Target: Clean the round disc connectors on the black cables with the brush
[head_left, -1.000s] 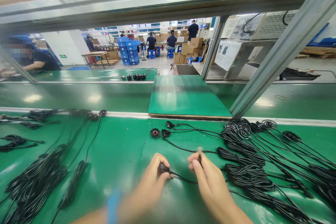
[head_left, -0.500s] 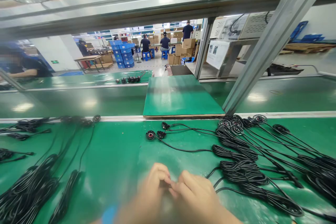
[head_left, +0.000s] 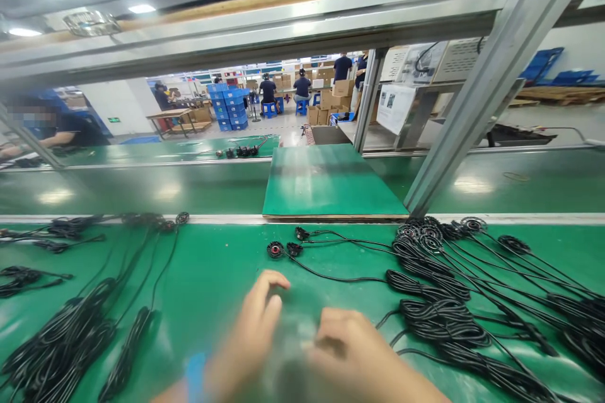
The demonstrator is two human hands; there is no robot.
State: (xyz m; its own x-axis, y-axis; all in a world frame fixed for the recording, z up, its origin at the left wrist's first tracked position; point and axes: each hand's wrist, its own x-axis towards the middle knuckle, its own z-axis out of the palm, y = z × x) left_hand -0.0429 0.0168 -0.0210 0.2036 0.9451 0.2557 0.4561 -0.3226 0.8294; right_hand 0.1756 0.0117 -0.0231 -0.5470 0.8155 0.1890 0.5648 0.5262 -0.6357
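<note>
Green anti-static matting (head_left: 212, 283) covers a long factory workbench, with an aluminium frame overhead and other seated workers far beyond the hands. Well to the left of the hands lie loose bundles of thin black rubber-sheathed cable (head_left: 61, 340). To their right sprawls a larger heap of coiled black cables ending in round black connector discs (head_left: 439, 302). Beyond the hands, a raised green board (head_left: 331, 182) sits across the conveyor. Just ahead of the fingertips lies a single black cable with a small red-centred round plug (head_left: 275, 249).

The left hand (head_left: 250, 334) and right hand (head_left: 359, 359) meet low in the view, close together, fingers curled inward; motion blur hides whatever small part sits between them, so I cannot tell what they pinch. Judging by the cables around them, the piece is probably light, limp and slightly grippy. It is best held at the stiff moulded plug end, not along the floppy cord.
</note>
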